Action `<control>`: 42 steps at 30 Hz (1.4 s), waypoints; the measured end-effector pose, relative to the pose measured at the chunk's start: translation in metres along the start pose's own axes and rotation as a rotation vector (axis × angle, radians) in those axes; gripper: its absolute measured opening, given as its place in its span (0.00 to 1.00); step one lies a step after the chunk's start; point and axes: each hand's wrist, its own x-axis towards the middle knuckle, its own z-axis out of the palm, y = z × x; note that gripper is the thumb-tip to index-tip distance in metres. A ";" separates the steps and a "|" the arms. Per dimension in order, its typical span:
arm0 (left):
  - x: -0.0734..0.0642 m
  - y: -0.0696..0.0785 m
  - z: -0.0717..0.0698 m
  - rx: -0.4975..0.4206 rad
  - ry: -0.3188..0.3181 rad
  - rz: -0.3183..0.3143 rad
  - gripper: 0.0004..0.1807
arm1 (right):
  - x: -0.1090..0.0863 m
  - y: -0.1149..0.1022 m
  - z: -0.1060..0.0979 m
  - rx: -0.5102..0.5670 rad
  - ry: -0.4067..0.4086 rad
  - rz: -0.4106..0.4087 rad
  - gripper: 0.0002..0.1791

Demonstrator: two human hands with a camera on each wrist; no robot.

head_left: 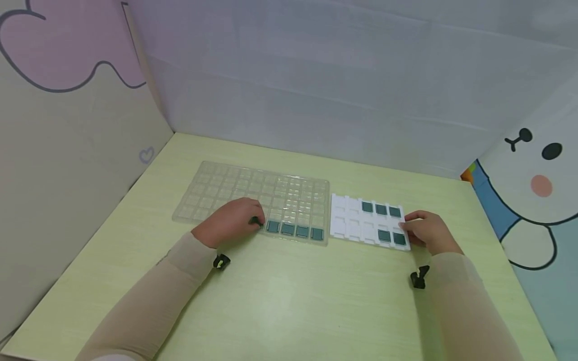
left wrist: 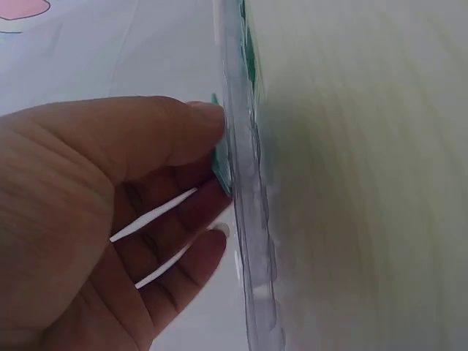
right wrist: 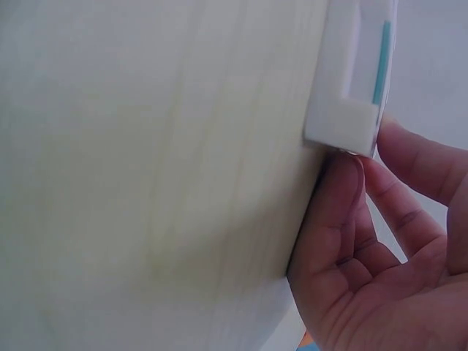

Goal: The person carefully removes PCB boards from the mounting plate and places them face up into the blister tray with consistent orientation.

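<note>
My left hand (head_left: 232,218) is over the front row of a clear plastic compartment tray (head_left: 191,203). Its thumb and fingers pinch a small green square chip (left wrist: 221,161), held at the tray's surface; whether the chip touches the compartment I cannot tell. Several green chips (head_left: 287,229) lie in the compartments just right of this hand. My right hand (head_left: 429,233) grips the right edge of a white tray (head_left: 354,213), thumb on the upper side and fingers at its rim. Green chips (head_left: 384,235) sit in that tray's right part, in the back and front rows.
Both trays lie side by side on a pale wooden table (head_left: 280,301). A white cloth (head_left: 316,85) hangs behind the table, and panels with cartoon drawings (head_left: 542,185) stand at the left and right. Black clips (head_left: 221,261) show at both wrists.
</note>
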 end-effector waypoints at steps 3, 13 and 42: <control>0.000 0.001 -0.001 0.003 -0.011 0.001 0.08 | 0.001 0.001 0.000 0.000 0.000 0.000 0.28; 0.001 0.002 -0.003 -0.004 -0.027 0.041 0.09 | 0.004 0.003 0.000 0.009 0.004 0.010 0.28; 0.007 0.016 -0.008 0.057 0.047 0.059 0.06 | 0.003 0.000 0.001 -0.007 0.017 0.011 0.27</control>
